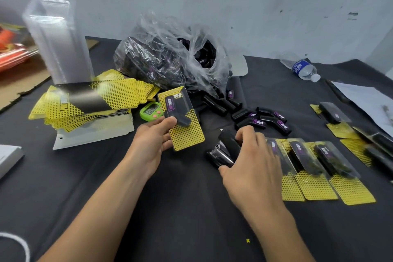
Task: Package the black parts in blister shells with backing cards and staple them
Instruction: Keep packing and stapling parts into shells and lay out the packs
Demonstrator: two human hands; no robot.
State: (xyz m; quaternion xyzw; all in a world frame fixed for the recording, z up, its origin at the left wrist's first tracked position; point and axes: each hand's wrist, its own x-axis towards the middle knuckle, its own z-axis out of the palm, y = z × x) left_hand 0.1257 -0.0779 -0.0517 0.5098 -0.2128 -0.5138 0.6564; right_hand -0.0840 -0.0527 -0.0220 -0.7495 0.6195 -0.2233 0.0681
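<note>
My left hand point(156, 140) holds an assembled pack point(182, 119): a black part in a clear blister shell over a yellow dotted backing card, tilted above the table. My right hand point(253, 161) curls round a black stapler point(223, 151) lying on the dark cloth just right of the pack. Loose black parts point(261, 119) lie beyond the stapler. A clear plastic bag point(170, 59) holds many more parts. Finished packs point(314, 168) lie in a row to the right of my right hand.
A pile of yellow backing cards point(89, 104) sits at the left, with a tall stack of clear blister shells point(57, 42) behind it. A green timer point(150, 110) lies by the cards. A water bottle point(304, 69) and white paper point(365, 102) are at the far right.
</note>
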